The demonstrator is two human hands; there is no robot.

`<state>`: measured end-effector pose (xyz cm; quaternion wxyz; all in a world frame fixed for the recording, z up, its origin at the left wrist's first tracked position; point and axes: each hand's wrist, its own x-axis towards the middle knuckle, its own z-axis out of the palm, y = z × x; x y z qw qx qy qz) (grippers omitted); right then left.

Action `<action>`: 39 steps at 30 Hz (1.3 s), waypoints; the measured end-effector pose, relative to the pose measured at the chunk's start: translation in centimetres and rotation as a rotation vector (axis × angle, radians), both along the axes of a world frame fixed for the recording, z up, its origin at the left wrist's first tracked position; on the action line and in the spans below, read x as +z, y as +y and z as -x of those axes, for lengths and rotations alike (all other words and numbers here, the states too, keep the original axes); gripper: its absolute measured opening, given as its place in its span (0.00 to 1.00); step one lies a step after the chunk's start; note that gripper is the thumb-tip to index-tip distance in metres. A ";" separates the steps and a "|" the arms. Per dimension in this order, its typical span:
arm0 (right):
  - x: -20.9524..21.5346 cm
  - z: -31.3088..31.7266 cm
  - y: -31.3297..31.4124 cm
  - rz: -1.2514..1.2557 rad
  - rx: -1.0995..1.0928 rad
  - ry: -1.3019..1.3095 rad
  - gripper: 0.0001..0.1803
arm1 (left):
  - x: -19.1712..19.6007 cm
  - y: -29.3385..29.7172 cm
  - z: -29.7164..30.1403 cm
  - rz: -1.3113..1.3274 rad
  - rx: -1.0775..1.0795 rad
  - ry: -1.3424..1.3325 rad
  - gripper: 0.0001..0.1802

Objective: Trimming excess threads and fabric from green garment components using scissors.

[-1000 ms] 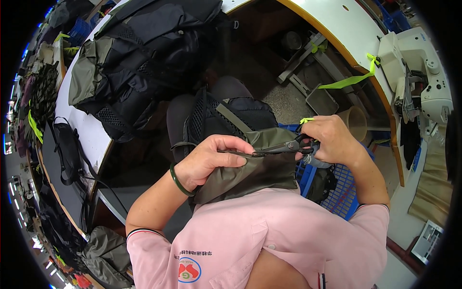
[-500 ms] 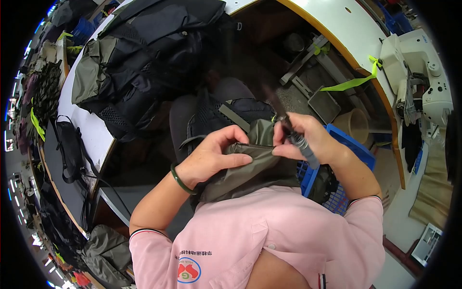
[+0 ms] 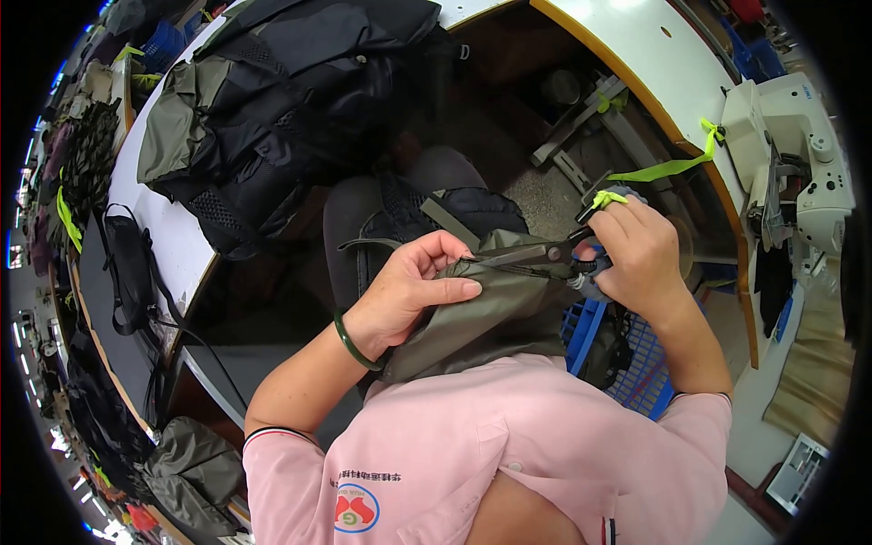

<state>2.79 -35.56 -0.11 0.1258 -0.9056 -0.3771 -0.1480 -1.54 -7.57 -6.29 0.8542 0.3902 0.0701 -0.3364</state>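
My left hand (image 3: 409, 289) is closed, with thumb and fingers pinching the edge of olive-green bag fabric (image 3: 472, 322) over my lap. A pair of scissors (image 3: 536, 255) is in my right hand (image 3: 647, 259), its fingers wrapped round handles bound with grey wrapping and a yellow-green strip. The blades point left along the fabric's seam, their tips close to my left fingertips. Beyond the olive fabric, the black part of the bag (image 3: 481, 213) with a webbing strap lies across my knees.
A large pile of black and olive bags (image 3: 300, 118) covers the white table at the left. Beside my right forearm stands a blue plastic basket (image 3: 640, 359). A sewing machine (image 3: 808, 150) sits at the far right, near a yellow-green ribbon (image 3: 668, 170). Black straps (image 3: 132, 277) hang at the left.
My right hand has turned the scissors from pointing away to pointing left and brought the blades onto the fabric edge. It no longer pinches the cloth. My left hand keeps its hold.
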 end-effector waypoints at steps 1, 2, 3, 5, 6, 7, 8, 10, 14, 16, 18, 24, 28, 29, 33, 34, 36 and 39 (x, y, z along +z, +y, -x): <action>0.0 0.2 -0.3 0.059 -0.025 -0.025 0.12 | 0.1 -0.2 0.1 -0.009 0.025 0.021 0.16; 0.0 0.4 -0.5 0.117 -0.050 -0.049 0.11 | 0.2 -0.4 0.2 -0.007 0.025 0.020 0.16; 0.1 0.5 -0.5 0.118 -0.050 -0.051 0.11 | 0.2 -0.6 0.2 -0.018 0.051 0.011 0.16; 0.4 0.7 -0.4 0.123 -0.038 -0.092 0.11 | 0.3 -0.8 0.3 -0.029 0.075 0.002 0.15; 0.5 0.7 -0.3 0.122 -0.039 -0.093 0.11 | 0.3 -0.9 0.3 -0.033 0.074 0.003 0.15; 0.5 0.8 -0.3 0.130 -0.034 -0.098 0.11 | 0.4 -1.0 0.3 -0.036 0.074 0.004 0.15; 0.6 0.8 -0.2 0.137 -0.029 -0.103 0.11 | 0.4 -1.1 0.4 -0.036 0.073 0.004 0.15; 0.5 0.9 -0.2 0.137 -0.032 -0.107 0.11 | 0.5 -1.2 0.4 -0.039 0.077 0.000 0.15; 0.5 1.0 -0.1 0.158 -0.040 -0.111 0.10 | 0.6 -1.4 0.5 -0.049 0.076 -0.001 0.15; 0.5 0.9 -0.1 0.154 -0.034 -0.115 0.10 | 0.7 -1.4 0.6 -0.052 0.074 0.012 0.15; 0.5 0.9 -0.1 0.151 -0.027 -0.120 0.10 | 0.6 -1.4 0.6 -0.056 0.071 0.016 0.15; 0.3 0.7 -0.6 0.067 -0.197 0.064 0.12 | 0.5 -1.3 0.7 -0.049 0.062 0.001 0.15; 1.3 0.3 -0.5 -0.029 -0.085 0.430 0.17 | 0.4 -1.1 0.7 -0.081 0.045 -0.013 0.15; 1.4 0.3 -0.5 0.005 -0.044 0.493 0.18 | 0.4 -1.2 0.7 -0.081 0.045 -0.013 0.15; 1.5 0.2 -0.4 0.054 -0.036 0.550 0.17 | 0.0 -1.1 0.8 -0.127 0.011 -0.076 0.14; 1.1 0.2 -0.5 0.042 -0.008 0.504 0.16 | -0.1 -1.1 0.8 -0.125 0.005 -0.099 0.13; 0.7 0.3 -0.5 0.030 0.019 0.459 0.15 | 0.0 -1.1 0.8 -0.138 0.001 -0.113 0.13; 0.6 0.4 -0.5 0.051 0.018 0.475 0.14 | 0.0 -1.1 0.8 -0.148 -0.011 -0.133 0.13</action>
